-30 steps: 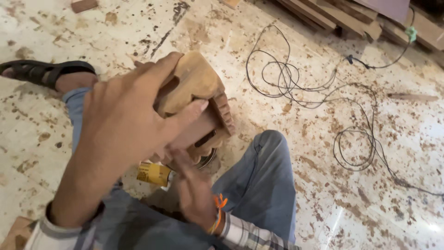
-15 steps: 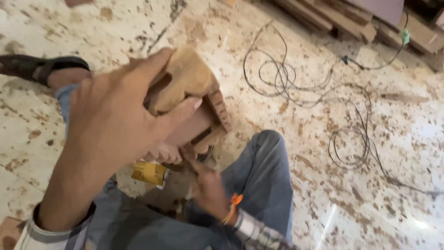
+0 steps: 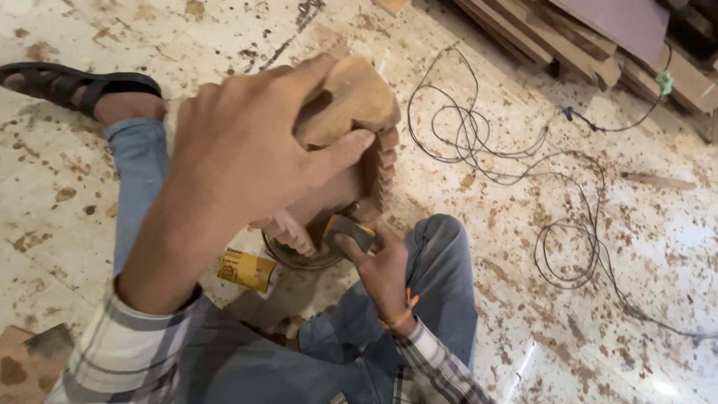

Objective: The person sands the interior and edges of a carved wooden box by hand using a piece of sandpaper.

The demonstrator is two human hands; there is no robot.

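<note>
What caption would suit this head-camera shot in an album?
Seated on a speckled floor, the left hand grips a carved wooden piece while the right hand presses folded sandpaper against it.

Even daylight, fairly bright, no hard shadows. I see glare on the polished floor [image 3: 658, 385] at lower right, a pale streak running up beside the knee. Soft shadow lies under the wooden block [image 3: 351, 97] and the left hand [image 3: 247, 150]. Left forearm, close to the lens, looks soft. Cable [image 3: 568, 224] stays sharp. Slight stretch at the edges.
</note>
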